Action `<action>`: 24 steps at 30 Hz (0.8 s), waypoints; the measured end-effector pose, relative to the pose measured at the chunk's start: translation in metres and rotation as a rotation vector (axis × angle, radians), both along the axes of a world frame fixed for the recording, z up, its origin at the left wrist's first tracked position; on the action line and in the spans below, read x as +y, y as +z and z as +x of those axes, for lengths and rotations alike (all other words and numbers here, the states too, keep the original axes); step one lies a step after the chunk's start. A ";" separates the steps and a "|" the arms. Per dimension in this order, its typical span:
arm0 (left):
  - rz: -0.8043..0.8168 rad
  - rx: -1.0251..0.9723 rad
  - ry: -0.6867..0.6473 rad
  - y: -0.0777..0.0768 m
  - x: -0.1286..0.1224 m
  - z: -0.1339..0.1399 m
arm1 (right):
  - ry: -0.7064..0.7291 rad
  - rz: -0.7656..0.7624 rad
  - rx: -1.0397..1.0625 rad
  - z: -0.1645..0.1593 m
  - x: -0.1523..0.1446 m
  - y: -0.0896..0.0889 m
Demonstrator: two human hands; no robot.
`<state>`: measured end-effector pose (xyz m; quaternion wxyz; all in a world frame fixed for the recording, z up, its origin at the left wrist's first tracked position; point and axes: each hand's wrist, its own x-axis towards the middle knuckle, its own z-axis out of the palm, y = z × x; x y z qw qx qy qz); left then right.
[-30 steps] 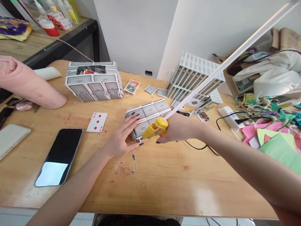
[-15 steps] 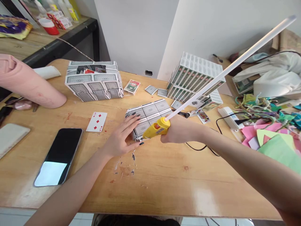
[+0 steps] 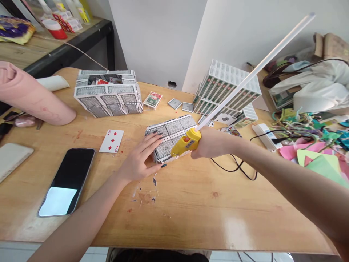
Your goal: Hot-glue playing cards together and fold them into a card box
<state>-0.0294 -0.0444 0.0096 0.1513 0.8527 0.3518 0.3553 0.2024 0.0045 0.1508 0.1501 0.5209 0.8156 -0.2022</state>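
Note:
A small box covered in patterned playing cards (image 3: 174,127) lies on the table before me. My left hand (image 3: 137,160) grips its left end, fingers on top and thumb along the near side. My right hand (image 3: 212,142) is wrapped around a yellow hot glue gun (image 3: 188,142). The gun's nozzle end points down-left at the box's near long edge; its tip is too small to tell whether it touches. A long translucent glue stick (image 3: 253,74) juts from the back of the gun, up and to the right.
Behind stands a larger card-covered box (image 3: 109,98) with an open top, beside a card pack (image 3: 153,100). Stacked card packs (image 3: 226,87) are at the back right, near a power strip (image 3: 267,136). A phone (image 3: 67,182) and a three of diamonds (image 3: 111,141) lie left.
My right hand has moved the glue gun slightly right and up along the box's near edge, and the glue stick has swung left. My left hand stays in place.

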 end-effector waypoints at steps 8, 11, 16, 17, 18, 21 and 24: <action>0.011 -0.012 0.001 -0.001 0.000 0.000 | -0.020 -0.095 -0.091 0.002 0.008 0.008; 0.007 -0.008 0.003 -0.001 0.000 0.000 | 0.000 -0.091 -0.081 0.004 0.011 0.008; 0.003 -0.006 0.002 0.000 0.000 0.000 | 0.029 -0.104 -0.114 0.004 0.013 0.010; 0.004 -0.007 0.002 0.000 0.000 0.000 | 0.032 -0.102 -0.121 0.004 0.013 0.010; 0.005 -0.008 0.003 0.000 0.000 0.000 | 0.033 -0.098 -0.128 0.004 0.013 0.011; 0.005 -0.010 0.003 0.000 0.000 0.000 | 0.038 -0.089 -0.142 0.004 0.014 0.011; -0.001 -0.007 0.005 -0.001 0.000 0.000 | 0.050 -0.101 -0.126 0.004 0.015 0.011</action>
